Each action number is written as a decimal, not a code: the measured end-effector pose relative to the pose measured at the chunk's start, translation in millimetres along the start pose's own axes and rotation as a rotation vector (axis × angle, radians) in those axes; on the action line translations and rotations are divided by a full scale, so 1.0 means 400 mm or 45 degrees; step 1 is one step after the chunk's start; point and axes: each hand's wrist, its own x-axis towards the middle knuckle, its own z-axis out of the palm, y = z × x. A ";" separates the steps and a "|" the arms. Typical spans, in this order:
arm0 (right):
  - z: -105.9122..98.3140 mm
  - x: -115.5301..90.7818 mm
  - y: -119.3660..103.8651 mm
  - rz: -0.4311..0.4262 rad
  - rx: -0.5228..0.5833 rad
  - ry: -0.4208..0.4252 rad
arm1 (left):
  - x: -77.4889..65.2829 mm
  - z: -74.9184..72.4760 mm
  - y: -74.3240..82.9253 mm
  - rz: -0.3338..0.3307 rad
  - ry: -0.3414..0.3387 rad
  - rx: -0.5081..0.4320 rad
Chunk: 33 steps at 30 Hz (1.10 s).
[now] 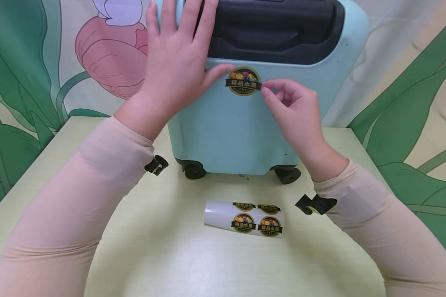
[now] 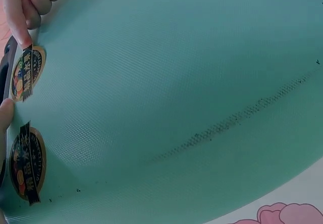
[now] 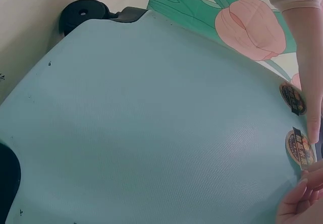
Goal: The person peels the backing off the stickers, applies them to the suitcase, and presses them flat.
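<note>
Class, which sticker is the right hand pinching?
The suitcase sticker nearer the right hand, which pinches its end; the other suitcase sticker and the sheet stickers sit clear of that hand.

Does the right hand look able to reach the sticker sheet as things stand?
Probably yes: the sheet lies uncovered on the table in front of the suitcase, though the right hand would likely need to release the sticker it pinches.

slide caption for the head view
Right hand pinches a sticker by its edge at a light-blue suitcase where the left hand rests.
</note>
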 end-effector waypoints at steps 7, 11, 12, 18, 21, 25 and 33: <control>-0.009 -0.002 -0.001 0.000 -0.042 -0.008 | -0.001 0.003 -0.003 0.022 0.000 0.028; -0.020 -0.002 -0.003 -0.093 -0.058 0.078 | -0.002 0.003 -0.006 0.019 -0.032 0.008; -0.023 -0.001 -0.004 -0.170 -0.079 0.117 | -0.006 0.004 -0.005 0.026 -0.036 0.001; -0.038 0.023 -0.008 -0.851 -0.454 0.252 | -0.059 0.045 0.014 0.301 0.121 0.001; -0.044 0.036 -0.012 -0.976 -0.747 0.177 | -0.088 0.076 0.022 0.446 0.175 0.071; -0.045 0.045 -0.010 -0.968 -0.960 0.067 | -0.111 0.104 0.021 0.494 0.145 0.136; -0.043 0.050 -0.022 -0.975 -0.968 0.025 | -0.145 0.132 0.026 0.494 0.054 0.246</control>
